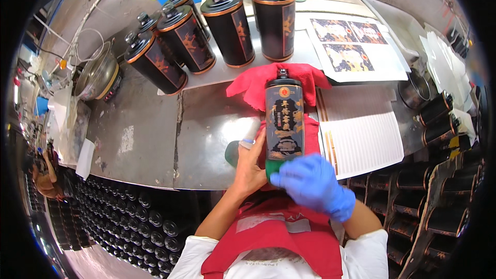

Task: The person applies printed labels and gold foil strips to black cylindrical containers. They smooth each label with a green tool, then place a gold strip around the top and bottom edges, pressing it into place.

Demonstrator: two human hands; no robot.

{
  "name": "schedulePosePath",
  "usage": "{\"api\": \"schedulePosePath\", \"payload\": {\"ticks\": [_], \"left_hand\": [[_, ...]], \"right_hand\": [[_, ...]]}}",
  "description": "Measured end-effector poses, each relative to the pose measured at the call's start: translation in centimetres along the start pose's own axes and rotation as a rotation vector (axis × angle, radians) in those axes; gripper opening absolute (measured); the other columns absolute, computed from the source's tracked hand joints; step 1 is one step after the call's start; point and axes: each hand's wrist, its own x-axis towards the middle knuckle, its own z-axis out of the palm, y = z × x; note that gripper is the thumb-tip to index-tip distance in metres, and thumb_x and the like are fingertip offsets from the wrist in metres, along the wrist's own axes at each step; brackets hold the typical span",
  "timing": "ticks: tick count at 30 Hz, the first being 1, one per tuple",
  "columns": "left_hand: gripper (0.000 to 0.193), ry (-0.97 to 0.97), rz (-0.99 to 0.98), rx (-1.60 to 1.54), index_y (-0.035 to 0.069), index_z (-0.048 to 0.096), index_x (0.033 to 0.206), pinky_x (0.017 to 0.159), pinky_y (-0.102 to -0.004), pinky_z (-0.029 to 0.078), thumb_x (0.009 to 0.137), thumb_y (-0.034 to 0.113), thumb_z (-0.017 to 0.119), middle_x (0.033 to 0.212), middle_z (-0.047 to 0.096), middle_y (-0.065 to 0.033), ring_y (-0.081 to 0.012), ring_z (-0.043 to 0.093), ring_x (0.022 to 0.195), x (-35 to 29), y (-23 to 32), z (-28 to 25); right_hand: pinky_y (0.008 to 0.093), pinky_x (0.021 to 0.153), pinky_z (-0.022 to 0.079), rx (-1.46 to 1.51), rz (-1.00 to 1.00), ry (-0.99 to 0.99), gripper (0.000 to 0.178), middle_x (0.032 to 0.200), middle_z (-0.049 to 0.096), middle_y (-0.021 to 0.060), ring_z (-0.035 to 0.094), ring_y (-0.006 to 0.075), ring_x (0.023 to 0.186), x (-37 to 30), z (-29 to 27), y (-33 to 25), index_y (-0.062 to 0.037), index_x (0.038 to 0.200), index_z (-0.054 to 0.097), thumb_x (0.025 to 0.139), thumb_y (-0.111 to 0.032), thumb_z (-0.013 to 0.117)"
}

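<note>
The left hand [250, 168], half-curled, holds the black bottle [284, 124] low down, over the red cloth [250, 88] — likely to steady it — while the part-curled, gloved right hand [314, 183] nears its base, its grip too blurred to tell

At the frame's centre, smooth black is shown by the bottle [275, 93] and soft, matt nap by the red cloth [248, 89], while the right grip [315, 185] is sheathed in thin, rubbery blue, the desk [132, 129] is faced with scuffed, shiny metal, and polished metal is seen in the upper-left pan [98, 75].
</note>
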Motion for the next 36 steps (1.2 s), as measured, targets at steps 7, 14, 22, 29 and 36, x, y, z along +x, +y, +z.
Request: {"api": "schedulePosePath", "payload": {"ticks": [7, 14, 22, 29, 36], "left_hand": [[0.090, -0.037, -0.016, -0.030, 0.004, 0.036, 0.140, 0.105, -0.0410, 0.028, 0.063, 0.015, 0.082, 0.141, 0.037, -0.0205, -0.0346, 0.035, 0.130, -0.1, -0.4, 0.1], [0.087, -0.235, -0.185, -0.332, 0.007, 0.034, 0.142, 0.110, -0.0399, 0.021, 0.067, 0.008, 0.077, 0.145, 0.030, -0.0149, -0.0307, 0.026, 0.135, 0.1, -1.5, -2.0], [0.082, -0.345, -0.339, -0.484, 0.011, 0.040, 0.139, 0.111, -0.0418, 0.015, 0.066, 0.013, 0.077, 0.143, 0.036, -0.0102, -0.0305, 0.023, 0.136, -0.5, -4.4, -1.1], [0.075, -0.289, -0.115, -0.272, 0.012, 0.048, 0.133, 0.109, -0.0434, 0.018, 0.065, 0.018, 0.079, 0.142, 0.036, -0.0118, -0.0318, 0.025, 0.135, 1.2, -2.4, -1.0], [0.071, -0.090, -0.048, -0.053, 0.004, 0.052, 0.128, 0.106, -0.0411, 0.025, 0.063, 0.013, 0.079, 0.133, 0.048, -0.0138, -0.0323, 0.037, 0.128, 0.7, -0.5, -0.4]], "right_hand": [[0.0334, 0.065, 0.046, 0.010, 0.186, 0.202, 0.035, 0.088, 0.063, 0.0002, 0.059, 0.0210, 0.077, 1.4, -1.4, 2.5, -0.0165, 0.091, 0.069, 0.059, -0.004, 0.074], [0.0268, 0.072, 0.051, 0.730, 0.735, 0.038, 0.023, 0.087, 0.067, 0.0061, 0.063, 0.0144, 0.079, 0.5, -1.0, 2.8, -0.0034, 0.095, 0.067, 0.074, -0.006, 0.074], [0.0233, 0.069, 0.049, 0.674, 0.733, 0.458, 0.019, 0.088, 0.064, 0.0040, 0.059, 0.0098, 0.078, 7.9, -0.7, 11.1, 0.0002, 0.095, 0.065, 0.077, 0.001, 0.069], [0.0304, 0.066, 0.051, 0.457, 0.325, -0.063, 0.028, 0.082, 0.067, 0.0042, 0.063, 0.0189, 0.073, -1.3, -1.9, 1.5, -0.0120, 0.090, 0.072, 0.064, 0.000, 0.076], [0.0239, 0.064, 0.048, 0.508, 0.596, 0.433, 0.017, 0.079, 0.063, 0.0054, 0.059, 0.0112, 0.069, 8.1, -0.7, 11.4, -0.0028, 0.089, 0.067, 0.073, -0.002, 0.072]]}}
